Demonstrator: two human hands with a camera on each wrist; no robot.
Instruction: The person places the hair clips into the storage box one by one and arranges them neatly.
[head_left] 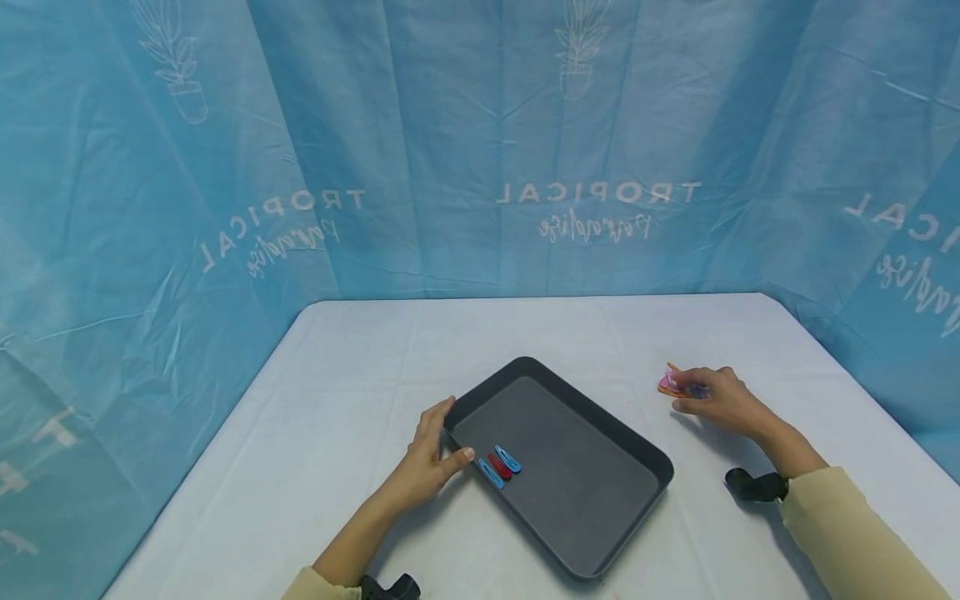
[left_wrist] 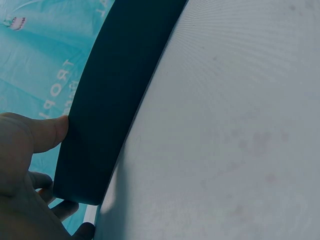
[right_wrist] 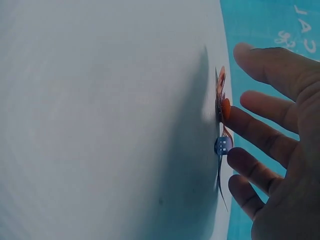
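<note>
The left hand (head_left: 429,467) grips a dark tray (head_left: 592,467) at its nine o'clock corner, thumb on the rim, near a red clip (head_left: 499,467) lying between two blue clips (head_left: 507,459). On the white worktop (head_left: 360,358), at two o'clock from the tray, the right hand (head_left: 716,396) spreads its fingers, thumb well apart, at a small colourful pile (head_left: 667,381), apparently hair clips. A low, light pinch on one piece, tray held steady, would likely serve best.
</note>
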